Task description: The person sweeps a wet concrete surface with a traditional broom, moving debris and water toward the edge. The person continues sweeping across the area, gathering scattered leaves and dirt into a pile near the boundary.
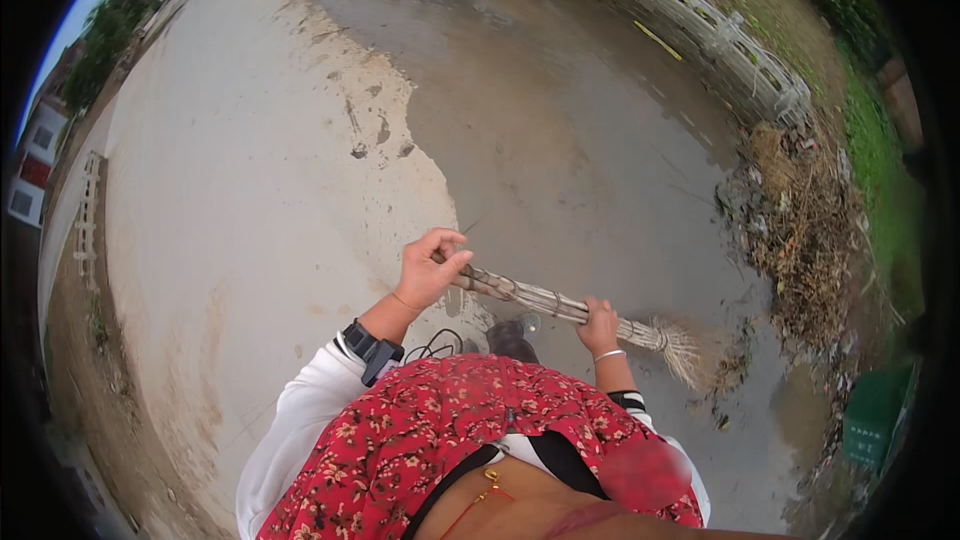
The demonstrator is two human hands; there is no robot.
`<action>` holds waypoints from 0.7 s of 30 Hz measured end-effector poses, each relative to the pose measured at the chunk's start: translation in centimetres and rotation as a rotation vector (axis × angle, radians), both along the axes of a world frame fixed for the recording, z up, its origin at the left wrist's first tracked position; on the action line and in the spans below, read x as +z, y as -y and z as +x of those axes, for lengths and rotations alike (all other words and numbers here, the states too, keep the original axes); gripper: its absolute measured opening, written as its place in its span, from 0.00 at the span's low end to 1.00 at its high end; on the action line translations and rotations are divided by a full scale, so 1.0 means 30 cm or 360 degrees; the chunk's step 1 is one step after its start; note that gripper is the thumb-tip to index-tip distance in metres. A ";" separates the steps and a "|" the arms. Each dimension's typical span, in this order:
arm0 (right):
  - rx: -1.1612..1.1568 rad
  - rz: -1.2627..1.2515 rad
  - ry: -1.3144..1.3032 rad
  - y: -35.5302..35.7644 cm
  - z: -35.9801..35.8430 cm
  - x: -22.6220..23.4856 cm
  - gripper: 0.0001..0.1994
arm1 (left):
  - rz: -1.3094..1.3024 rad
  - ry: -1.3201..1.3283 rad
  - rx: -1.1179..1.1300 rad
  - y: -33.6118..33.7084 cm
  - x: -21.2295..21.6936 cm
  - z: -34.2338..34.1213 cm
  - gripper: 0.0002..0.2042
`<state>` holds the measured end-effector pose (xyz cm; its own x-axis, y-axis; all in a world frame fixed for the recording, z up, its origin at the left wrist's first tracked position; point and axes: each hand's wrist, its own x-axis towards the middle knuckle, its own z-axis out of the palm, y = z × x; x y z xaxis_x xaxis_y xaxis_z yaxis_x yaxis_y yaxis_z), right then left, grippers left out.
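I hold a straw broom [560, 306] with both hands. Its bound stick handle runs from upper left to lower right. My left hand [432, 268] grips the top end of the handle. My right hand [600, 326] is closed around the handle lower down, just above the bristles [682, 348]. The bristles touch the wet concrete ground near a pile of dry plant debris [800, 230]. A dark watch sits on my left wrist and a thin bangle on my right.
The concrete ground [270, 200] is dry and pale on the left, wet and dark on the right. A white low fence [730, 40] runs along the upper right. A green bin [872, 418] stands at the lower right. Grass lies beyond the debris.
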<state>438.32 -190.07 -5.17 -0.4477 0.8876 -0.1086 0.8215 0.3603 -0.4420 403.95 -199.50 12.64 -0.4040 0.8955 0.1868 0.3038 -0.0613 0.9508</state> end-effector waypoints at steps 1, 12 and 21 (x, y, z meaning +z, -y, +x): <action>0.0078 -0.0040 -0.0042 0.025 -0.039 0.016 0.16 | -0.0038 0.0119 0.0065 0.063 -0.014 -0.049 0.08; 0.0873 -0.0327 -0.0477 0.313 -0.514 0.158 0.14 | -0.0225 -0.0169 0.1152 0.681 0.305 -0.343 0.12; 0.0484 -0.0550 -0.0488 0.515 -0.023 -0.208 0.17 | -0.0638 -0.0430 0.0627 0.554 0.071 0.087 0.07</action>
<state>437.63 -205.52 -11.41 -0.7353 0.6491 -0.1949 0.5182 0.3530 -0.7790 406.54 -216.13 14.78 -0.7036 0.7105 0.0088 0.4641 0.4502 0.7629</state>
